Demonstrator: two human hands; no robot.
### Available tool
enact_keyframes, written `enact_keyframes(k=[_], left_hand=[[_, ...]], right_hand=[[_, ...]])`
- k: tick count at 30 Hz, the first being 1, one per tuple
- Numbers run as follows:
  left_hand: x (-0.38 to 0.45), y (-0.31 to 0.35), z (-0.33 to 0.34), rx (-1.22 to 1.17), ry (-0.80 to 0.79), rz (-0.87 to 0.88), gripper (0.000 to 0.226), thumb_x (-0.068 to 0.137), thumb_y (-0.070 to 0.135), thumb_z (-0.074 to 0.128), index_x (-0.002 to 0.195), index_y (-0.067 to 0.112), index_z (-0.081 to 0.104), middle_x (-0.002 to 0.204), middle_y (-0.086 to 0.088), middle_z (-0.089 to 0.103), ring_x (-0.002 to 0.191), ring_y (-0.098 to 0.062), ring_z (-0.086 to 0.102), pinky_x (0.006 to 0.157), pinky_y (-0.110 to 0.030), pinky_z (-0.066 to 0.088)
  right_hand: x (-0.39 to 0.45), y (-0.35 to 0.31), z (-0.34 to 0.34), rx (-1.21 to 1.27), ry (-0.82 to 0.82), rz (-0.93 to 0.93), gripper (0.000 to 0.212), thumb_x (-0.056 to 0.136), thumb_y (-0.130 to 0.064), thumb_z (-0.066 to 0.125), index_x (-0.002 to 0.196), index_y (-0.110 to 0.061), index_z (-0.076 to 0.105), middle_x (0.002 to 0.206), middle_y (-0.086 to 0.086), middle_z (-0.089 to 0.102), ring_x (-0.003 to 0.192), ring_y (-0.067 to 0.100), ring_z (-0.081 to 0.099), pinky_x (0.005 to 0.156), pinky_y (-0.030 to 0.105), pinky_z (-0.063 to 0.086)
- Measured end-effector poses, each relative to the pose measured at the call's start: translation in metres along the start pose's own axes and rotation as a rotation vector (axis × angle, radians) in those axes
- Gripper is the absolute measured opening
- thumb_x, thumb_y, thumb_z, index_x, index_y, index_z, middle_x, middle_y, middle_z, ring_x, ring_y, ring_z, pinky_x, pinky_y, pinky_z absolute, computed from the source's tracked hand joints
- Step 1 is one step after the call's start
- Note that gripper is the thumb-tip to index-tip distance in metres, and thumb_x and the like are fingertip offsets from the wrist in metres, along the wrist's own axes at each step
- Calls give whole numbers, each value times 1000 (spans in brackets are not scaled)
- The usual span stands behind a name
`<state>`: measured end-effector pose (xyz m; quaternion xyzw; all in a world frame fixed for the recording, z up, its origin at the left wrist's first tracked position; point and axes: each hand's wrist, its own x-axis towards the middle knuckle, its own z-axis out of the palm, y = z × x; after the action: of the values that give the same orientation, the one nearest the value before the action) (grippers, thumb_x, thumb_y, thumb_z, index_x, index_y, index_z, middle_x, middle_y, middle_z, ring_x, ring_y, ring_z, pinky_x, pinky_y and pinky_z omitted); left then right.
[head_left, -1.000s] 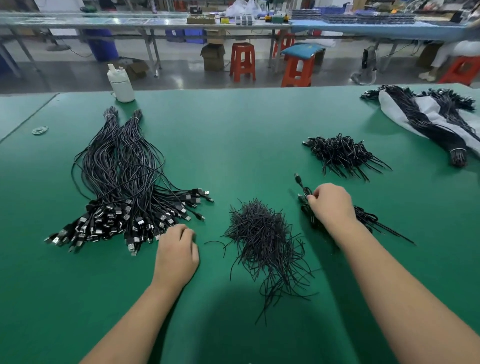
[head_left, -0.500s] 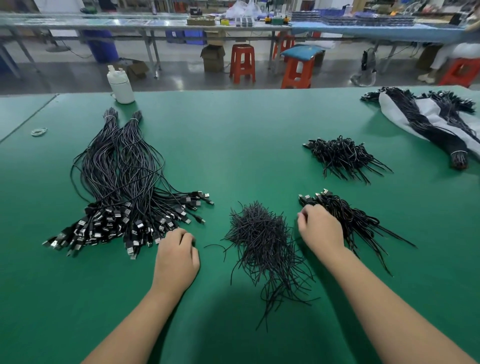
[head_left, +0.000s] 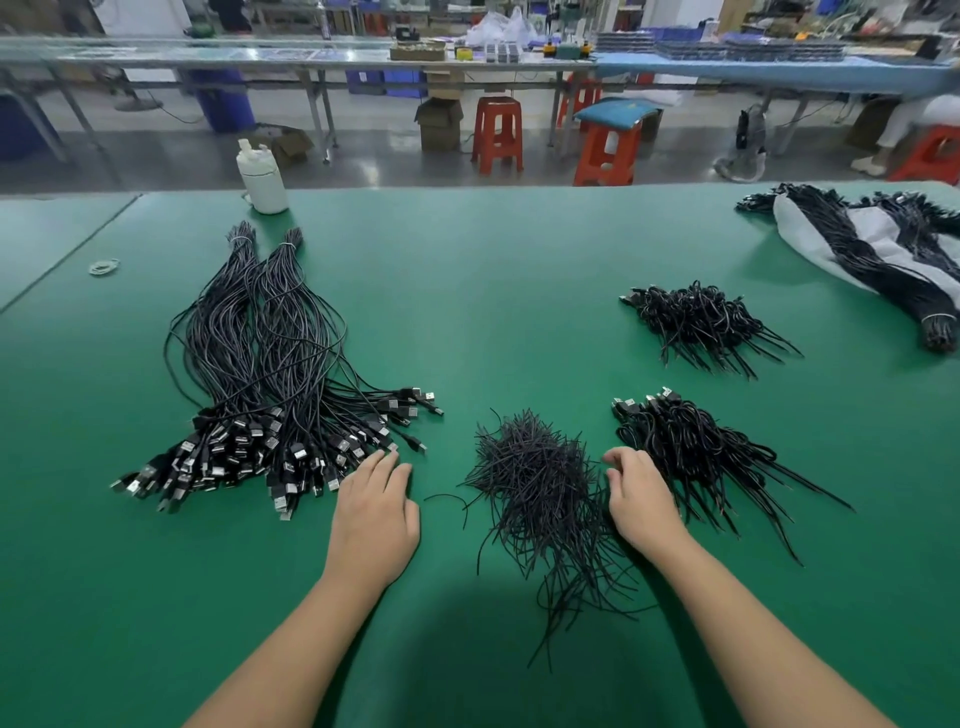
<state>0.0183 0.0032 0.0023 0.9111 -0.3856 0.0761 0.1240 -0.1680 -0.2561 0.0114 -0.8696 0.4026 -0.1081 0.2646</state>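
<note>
A large fan of long black USB cables (head_left: 280, 364) lies on the left of the green table (head_left: 509, 280), with the plugs toward me. My left hand (head_left: 376, 514) rests flat beside them, its straight fingertips touching the nearest plugs. In the middle is a heap of short black wire ties (head_left: 540, 493). At that heap's right edge is my right hand (head_left: 636, 499), with fingers loosely curled and nothing visibly held. Just right of that hand is a pile of coiled, tied cables (head_left: 696, 457).
A second pile of tied cables (head_left: 701, 325) lies farther back on the right. At the far right, a white bag (head_left: 878, 234) carries long cable bundles. A white bottle (head_left: 262, 179) and a rubber band (head_left: 104, 266) are at the back left. Stools and benches stand beyond the table.
My right hand set a coiled cable on the near right pile, then moved left to the tie heap. My left hand's fingers stretched forward onto the plugs.
</note>
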Motion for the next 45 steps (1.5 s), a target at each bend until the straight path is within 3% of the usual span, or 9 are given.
enact_keyframes(k=[6,12,18,22,27,32,36,41,45], left_hand=[[3,0,3,4,6,27,42,82,12,64,123,7,66,134,-11,61,133,-27,49,112,-44,38],[9,4,2,66,-22,183,58,74,1,69,131,5,62,139,-14,58,134,-33,49,110,-48,42],[48,12,-4,223,-146,259,76,82,-1,54,154,10,31,160,-9,31,148,-27,27,120,-42,22],[69,8,-13,331,-181,185,44,81,2,55,123,15,54,127,-4,59,121,-25,49,104,-35,39],[73,1,-17,349,-180,176,29,83,-2,51,103,18,57,102,1,63,99,-22,55,86,-31,42],[55,22,-23,-70,-86,-31,12,99,17,54,103,19,65,90,8,67,72,-13,59,58,-22,40],[29,54,-38,-431,-209,-164,6,98,24,59,101,23,64,92,9,69,74,-3,61,67,-18,49],[1,85,-86,-784,-467,-60,18,97,19,61,83,27,55,78,8,64,66,2,69,51,-7,41],[-12,96,-115,-638,-412,133,23,97,27,61,78,32,49,74,9,66,63,6,61,55,-11,39]], right_hand=[[-3,10,-8,70,-70,-47,9,99,-9,54,101,-18,52,103,-1,52,90,9,52,82,23,40],[-4,9,-11,90,-97,-50,7,100,-11,54,103,-17,54,100,-3,52,91,10,52,82,22,40],[-4,5,-17,125,-130,-25,8,103,-12,47,106,-17,53,105,-5,52,97,11,52,86,23,38],[-5,4,-18,134,-140,-16,10,104,-12,46,108,-15,54,107,-4,53,100,12,53,88,23,38],[-5,3,-18,141,-146,-15,11,104,-12,45,108,-17,54,107,-5,53,100,11,52,89,22,37],[-4,4,-18,175,-155,2,11,105,-15,44,107,-17,55,107,-7,53,100,9,52,87,23,37],[-4,4,-16,228,-132,17,22,106,-26,40,94,-14,53,97,-4,54,90,11,51,76,27,39],[-6,2,-21,346,-119,94,33,107,-28,34,78,-12,37,82,4,42,77,20,41,69,34,36],[-11,-13,-29,535,-40,139,6,100,-13,52,103,-18,54,89,4,53,78,17,50,68,28,43]])
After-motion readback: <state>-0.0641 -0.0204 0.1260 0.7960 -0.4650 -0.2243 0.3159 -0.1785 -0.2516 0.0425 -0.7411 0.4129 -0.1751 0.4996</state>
